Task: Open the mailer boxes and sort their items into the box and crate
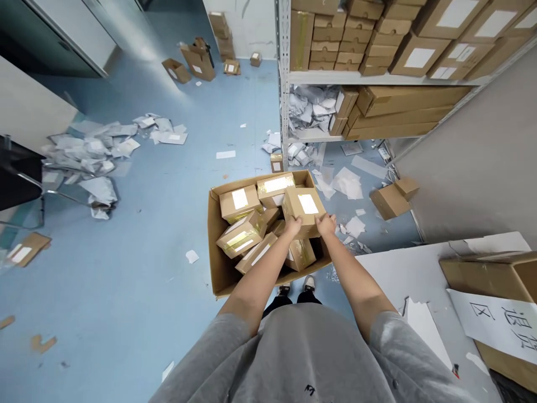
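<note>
Between my two hands is a brown cardboard box (297, 202) with a white label on its top. My left hand (293, 225) grips its near left side, and my right hand (326, 224) grips its near right side. Both hands are closed, with the fingertips partly hidden against the cardboard. The held box is over the right part of a large open carton (215, 246). Inside the carton lie several smaller taped boxes, among them a labelled box (230, 208) at the left and a tilted taped box (235, 238) below it.
A metal shelf rack (283, 112) holding many cardboard boxes stands beyond the carton. Grey mailing bags (84, 151) are heaped on the left floor near a black chair (19, 190). A white table (377, 274) with an open box (482, 277) is at my right.
</note>
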`<control>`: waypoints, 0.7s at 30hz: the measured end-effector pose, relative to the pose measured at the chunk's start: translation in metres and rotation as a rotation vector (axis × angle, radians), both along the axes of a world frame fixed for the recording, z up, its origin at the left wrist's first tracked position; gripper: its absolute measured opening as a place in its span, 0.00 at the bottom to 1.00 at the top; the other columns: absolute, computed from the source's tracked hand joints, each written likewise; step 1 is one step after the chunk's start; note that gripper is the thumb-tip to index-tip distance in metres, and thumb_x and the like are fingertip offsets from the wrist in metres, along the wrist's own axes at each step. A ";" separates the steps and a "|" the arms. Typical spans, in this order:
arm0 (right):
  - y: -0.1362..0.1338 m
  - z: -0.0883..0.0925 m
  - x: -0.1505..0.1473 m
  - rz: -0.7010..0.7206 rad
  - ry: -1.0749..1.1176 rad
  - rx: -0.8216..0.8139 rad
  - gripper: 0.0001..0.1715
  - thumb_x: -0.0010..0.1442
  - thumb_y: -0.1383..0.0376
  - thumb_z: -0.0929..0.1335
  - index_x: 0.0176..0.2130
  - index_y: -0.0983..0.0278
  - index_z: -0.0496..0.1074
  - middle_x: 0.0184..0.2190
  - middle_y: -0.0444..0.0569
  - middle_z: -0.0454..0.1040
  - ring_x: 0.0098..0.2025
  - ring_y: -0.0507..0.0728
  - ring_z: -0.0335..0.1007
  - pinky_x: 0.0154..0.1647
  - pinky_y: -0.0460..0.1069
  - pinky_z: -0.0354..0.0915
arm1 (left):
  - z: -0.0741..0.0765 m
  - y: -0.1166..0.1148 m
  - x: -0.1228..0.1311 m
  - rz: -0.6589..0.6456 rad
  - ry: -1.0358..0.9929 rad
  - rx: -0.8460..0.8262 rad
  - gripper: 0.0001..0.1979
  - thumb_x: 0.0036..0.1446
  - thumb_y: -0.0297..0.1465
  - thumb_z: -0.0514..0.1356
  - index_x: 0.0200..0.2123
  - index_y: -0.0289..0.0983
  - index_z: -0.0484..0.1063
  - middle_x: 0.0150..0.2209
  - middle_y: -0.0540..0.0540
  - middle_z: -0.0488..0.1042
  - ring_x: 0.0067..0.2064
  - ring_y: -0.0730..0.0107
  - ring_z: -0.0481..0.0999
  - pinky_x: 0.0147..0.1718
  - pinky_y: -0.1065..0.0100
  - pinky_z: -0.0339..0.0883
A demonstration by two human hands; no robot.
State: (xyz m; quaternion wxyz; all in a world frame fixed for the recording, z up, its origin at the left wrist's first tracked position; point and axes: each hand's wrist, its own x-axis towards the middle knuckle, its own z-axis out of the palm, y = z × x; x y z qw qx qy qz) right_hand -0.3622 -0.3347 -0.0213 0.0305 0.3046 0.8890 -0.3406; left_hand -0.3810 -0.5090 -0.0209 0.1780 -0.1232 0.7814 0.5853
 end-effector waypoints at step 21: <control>-0.033 0.101 0.109 0.022 0.445 -0.177 0.41 0.63 0.47 0.75 0.66 0.62 0.66 0.60 0.62 0.76 0.62 0.71 0.73 0.65 0.63 0.70 | 0.097 -0.062 0.060 -0.145 0.219 -0.033 0.27 0.72 0.49 0.62 0.67 0.43 0.74 0.63 0.40 0.81 0.63 0.45 0.80 0.63 0.50 0.72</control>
